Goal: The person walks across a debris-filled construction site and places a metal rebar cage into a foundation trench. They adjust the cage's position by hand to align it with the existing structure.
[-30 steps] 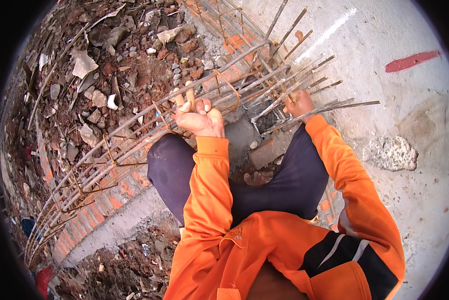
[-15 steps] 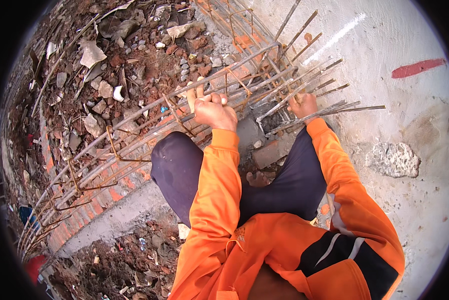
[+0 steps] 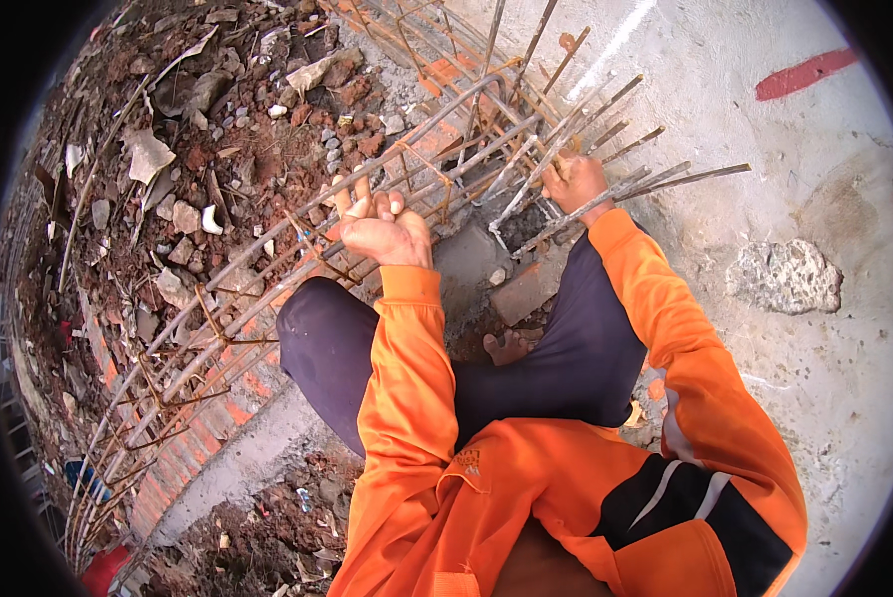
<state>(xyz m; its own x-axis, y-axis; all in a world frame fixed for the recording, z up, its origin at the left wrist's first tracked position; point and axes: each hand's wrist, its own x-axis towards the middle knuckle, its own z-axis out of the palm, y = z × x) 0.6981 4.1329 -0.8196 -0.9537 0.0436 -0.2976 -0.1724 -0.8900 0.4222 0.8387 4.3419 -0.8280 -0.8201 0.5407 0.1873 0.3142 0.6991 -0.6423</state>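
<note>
A long rebar cage (image 3: 217, 343) of rusty steel bars and bent stirrups runs from lower left to upper middle, over a course of red bricks. My left hand (image 3: 382, 227) is closed round the cage's near bars, palm partly up, with two fingers reaching over a bar. To the right, my right hand (image 3: 574, 182) is closed among the protruding bar ends (image 3: 655, 179) and appears to grip one of them. Bars partly cover its fingertips. My bent knees, in dark trousers (image 3: 556, 348), are just below the cage.
Beyond the cage lies reddish soil (image 3: 277, 129) with stones and broken pieces. A rough plastered wall (image 3: 765, 199) with a red mark (image 3: 806, 75) stands at right. Below the right hand is a loose block (image 3: 526, 291), near my bare foot (image 3: 507, 346).
The whole view has turned slightly, so the cage and both hands appear farther left. Both hands stay at about the same places on the bars.
</note>
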